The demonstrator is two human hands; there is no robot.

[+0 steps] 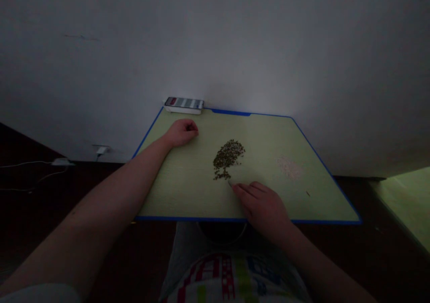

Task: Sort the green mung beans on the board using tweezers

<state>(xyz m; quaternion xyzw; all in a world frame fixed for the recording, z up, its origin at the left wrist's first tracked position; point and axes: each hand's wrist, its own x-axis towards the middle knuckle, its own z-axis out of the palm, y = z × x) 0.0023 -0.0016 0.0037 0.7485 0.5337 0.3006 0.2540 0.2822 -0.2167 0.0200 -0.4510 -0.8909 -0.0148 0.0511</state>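
A pile of small dark brown grains (pixel 228 155), with paler bits mixed in, lies on the pale yellow-green board (pixel 258 133). My right hand (pixel 262 204) is closed around a thin tool (pixel 230 183), and only its pale tip shows. That tip points at a small cluster of grains (pixel 221 175) at the pile's near end, where contact is hard to judge. On the board's left side rests my left hand (pixel 183 132), its fingers curled in with nothing visible in them. To the right, a patch of pale, whitish-pink bits (pixel 289 166) is spread thinly.
A phone (pixel 184 103) lies on a white box (pixel 184 110) at the back left, by the wall. One dark sliver (pixel 308 194) is at the right. Blue edging (pixel 215 219) rims the board. A plug (pixel 101 151) and white cables (pixel 62 161) are at the far left.
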